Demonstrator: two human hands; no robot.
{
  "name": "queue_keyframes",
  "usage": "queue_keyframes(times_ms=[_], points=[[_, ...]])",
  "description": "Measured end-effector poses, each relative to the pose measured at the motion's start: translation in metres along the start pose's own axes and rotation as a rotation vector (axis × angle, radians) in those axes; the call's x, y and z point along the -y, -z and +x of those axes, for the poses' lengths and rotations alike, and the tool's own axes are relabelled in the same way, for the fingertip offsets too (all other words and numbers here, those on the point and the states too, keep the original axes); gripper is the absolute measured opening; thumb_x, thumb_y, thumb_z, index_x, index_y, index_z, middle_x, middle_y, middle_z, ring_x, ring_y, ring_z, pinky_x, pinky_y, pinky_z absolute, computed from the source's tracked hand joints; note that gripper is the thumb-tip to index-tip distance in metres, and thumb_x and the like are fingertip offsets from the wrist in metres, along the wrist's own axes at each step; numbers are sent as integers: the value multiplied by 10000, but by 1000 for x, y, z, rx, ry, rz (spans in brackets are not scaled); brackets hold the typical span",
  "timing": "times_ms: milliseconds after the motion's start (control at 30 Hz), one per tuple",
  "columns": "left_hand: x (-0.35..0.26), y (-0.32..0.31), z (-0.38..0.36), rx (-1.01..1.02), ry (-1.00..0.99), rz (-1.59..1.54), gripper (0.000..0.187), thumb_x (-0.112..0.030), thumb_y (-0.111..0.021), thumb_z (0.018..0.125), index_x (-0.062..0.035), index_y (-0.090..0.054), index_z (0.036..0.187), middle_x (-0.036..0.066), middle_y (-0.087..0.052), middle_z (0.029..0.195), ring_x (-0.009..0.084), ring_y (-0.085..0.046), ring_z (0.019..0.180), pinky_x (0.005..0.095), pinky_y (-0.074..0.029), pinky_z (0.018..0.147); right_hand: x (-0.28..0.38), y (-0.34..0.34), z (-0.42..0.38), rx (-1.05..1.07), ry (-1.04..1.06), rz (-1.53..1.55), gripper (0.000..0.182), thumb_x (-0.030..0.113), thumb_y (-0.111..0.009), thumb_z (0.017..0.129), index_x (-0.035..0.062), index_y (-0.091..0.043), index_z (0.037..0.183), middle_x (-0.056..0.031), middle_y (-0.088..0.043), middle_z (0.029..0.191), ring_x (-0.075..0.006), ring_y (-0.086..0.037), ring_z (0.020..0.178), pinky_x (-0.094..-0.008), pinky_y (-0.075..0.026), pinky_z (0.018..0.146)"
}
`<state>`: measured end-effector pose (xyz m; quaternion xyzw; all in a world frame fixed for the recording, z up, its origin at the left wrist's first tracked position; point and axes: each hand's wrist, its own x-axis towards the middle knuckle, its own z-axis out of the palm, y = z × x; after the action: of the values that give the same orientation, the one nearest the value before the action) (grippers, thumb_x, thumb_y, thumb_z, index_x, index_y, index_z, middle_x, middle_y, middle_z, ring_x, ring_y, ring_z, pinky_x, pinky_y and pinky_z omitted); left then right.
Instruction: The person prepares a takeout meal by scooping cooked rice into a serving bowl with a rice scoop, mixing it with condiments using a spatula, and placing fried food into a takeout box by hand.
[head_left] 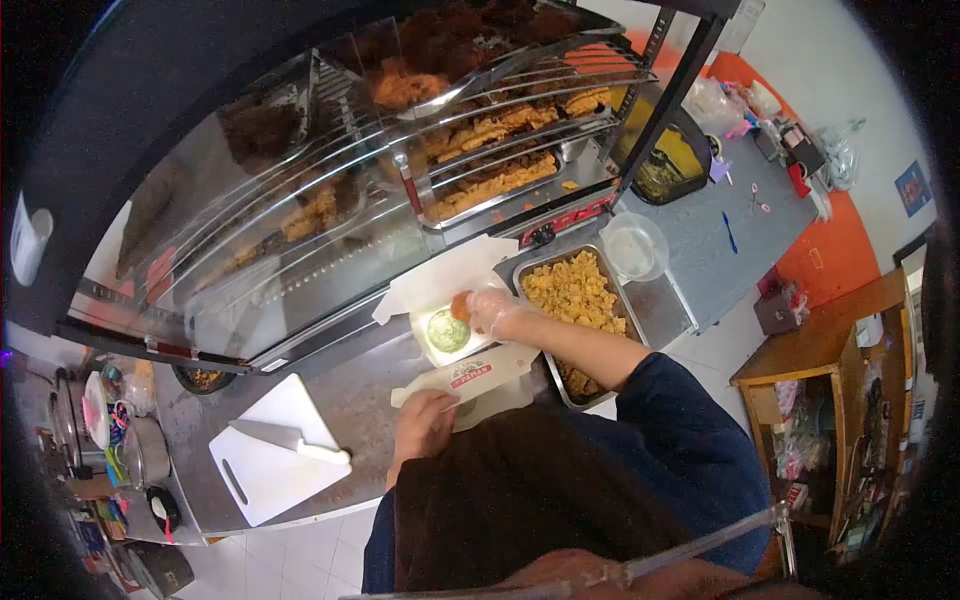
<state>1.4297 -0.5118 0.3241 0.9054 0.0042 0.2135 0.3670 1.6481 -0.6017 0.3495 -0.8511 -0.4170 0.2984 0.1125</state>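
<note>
An opened cardboard food box with printed flaps stands on the counter in front of me. Inside it lies a round, pale green mound of food. My right hand, in a clear plastic glove, is over the box's far right side, its fingers closed on an orange-brown fried piece beside the green mound. At the near flap, which carries a red label, my left hand has its fingers curled at the edge. A metal tray of golden fried chunks sits just right of the box, under my right forearm.
A glass display cabinet with fried food on racks rises behind the box. On the left, a knife lies on a white cutting board. A clear plastic tub and a black container stand to the right.
</note>
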Motion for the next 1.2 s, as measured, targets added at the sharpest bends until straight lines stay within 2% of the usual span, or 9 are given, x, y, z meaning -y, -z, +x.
queue_keyframes(times_ms=[100, 200, 400, 467, 567, 667, 733, 833, 1200], points=[[4, -2, -1, -1, 49, -22, 275, 76, -591, 605, -52, -579, 849, 86, -546, 822, 242, -534, 788, 294, -425, 676, -12, 1, 1, -81, -29, 419, 240, 191, -605, 630, 41, -610, 817, -189, -581, 844, -321, -572, 743, -346, -460, 655], [2, 1, 2, -1, 38, 14, 253, 30, -626, 610, -74, -583, 837, 90, -557, 834, 271, -543, 774, 337, -441, 667, -43, 3, 30, -109, 52, 132, 220, 192, -616, 665, 40, -592, 823, -161, -589, 820, -289, -572, 706, -333, -456, 634], [0, 4, 3, -21, 112, -102, 215, 31, -622, 627, -62, -581, 817, 95, -570, 817, 269, -555, 771, 315, -444, 669, -31, 144, -66, -650, 260, 1133, 43, 69, -571, 764, 44, -553, 794, -46, -583, 739, -110, -537, 638, -242, -447, 565], [9, 5, 4, -15, 80, -145, 207, 24, -634, 623, -57, -577, 805, 102, -579, 814, 268, -566, 750, 313, -453, 647, -44, 187, -65, -1013, 344, 981, 94, 101, -546, 803, 12, -558, 833, -57, -588, 758, -113, -545, 639, -245, -453, 586], [11, 12, 9, 14, 235, -196, 223, -25, -653, 598, -49, -624, 818, 98, -604, 845, 207, -577, 790, 289, -448, 716, -59, 242, -57, -1546, 242, -378, 130, 101, -557, 743, 36, -583, 853, -124, -593, 795, -247, -567, 731, -342, -451, 673], [10, 22, 23, 74, 292, -204, 244, -28, -671, 577, -50, -611, 812, 92, -601, 802, 216, -581, 757, 294, -457, 672, -26, 274, -45, -1013, -213, -627, 244, 205, -491, 763, 75, -592, 943, -141, -566, 967, -304, -526, 901, -377, -414, 801], [18, 23, 33, 111, 378, -237, 238, 19, -662, 569, -49, -601, 789, 95, -597, 765, 230, -585, 732, 294, -463, 640, -31, 291, -16, -1102, 34, -587, 307, 233, -447, 783, 79, -565, 1021, -154, -537, 1042, -306, -484, 985, -393, -365, 875], [44, 14, 33, 7, 12, -162, 219, 19, -659, 571, -43, -602, 773, 87, -604, 769, 210, -587, 742, 290, -461, 656, -43, 319, 12, -1120, 38, -631, 319, 224, -435, 791, 78, -551, 1050, -156, -533, 1052, -311, -474, 1001, -397, -352, 887], [20, 21, 55, 26, 318, -191, 205, -16, -667, 612, -49, -613, 807, 86, -611, 781, 175, -596, 686, 269, -465, 650, -66, 361, 78, -1301, 119, -743, 294, 233, -442, 798, 74, -560, 1015, -152, -552, 996, -297, -505, 926, -386, -382, 838]])
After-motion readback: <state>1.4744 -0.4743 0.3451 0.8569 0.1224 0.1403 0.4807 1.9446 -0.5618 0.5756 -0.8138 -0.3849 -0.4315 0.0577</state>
